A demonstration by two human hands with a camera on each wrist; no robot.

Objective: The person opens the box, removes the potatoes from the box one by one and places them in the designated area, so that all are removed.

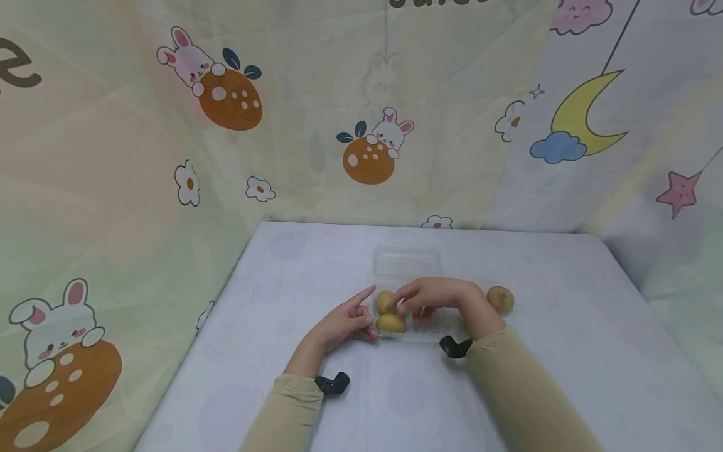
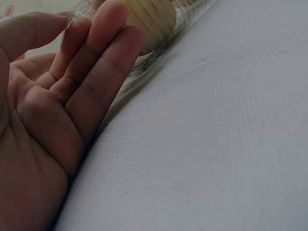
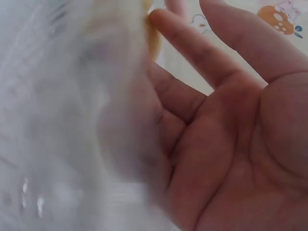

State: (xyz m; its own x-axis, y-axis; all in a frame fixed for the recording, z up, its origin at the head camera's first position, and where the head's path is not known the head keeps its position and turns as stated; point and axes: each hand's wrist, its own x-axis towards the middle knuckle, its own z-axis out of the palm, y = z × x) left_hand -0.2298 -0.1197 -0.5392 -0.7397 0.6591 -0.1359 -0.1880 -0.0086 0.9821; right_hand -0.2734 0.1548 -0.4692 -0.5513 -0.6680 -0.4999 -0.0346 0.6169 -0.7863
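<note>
- Clear plastic clamshell container (image 1: 417,337), lid (image 1: 405,266) open toward 12 o'clock.
- Two potatoes inside: rear potato (image 1: 385,301) at 10 o'clock, front potato (image 1: 391,324) at 8.
- One loose potato (image 1: 500,301) on tablecloth (image 1: 407,395), 3 o'clock.
- Left hand (image 1: 344,321), 9 o'clock: fingers loosely extended, touching container side.
- Right hand (image 1: 433,294) over container: fingers parted, one fingertip on rear potato.

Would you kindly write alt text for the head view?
A person's right hand is over an open clear box holding two potatoes; the left hand is at the box's left edge. A third potato lies to the right on the white table; cartoon fabric hangs behind.
</note>
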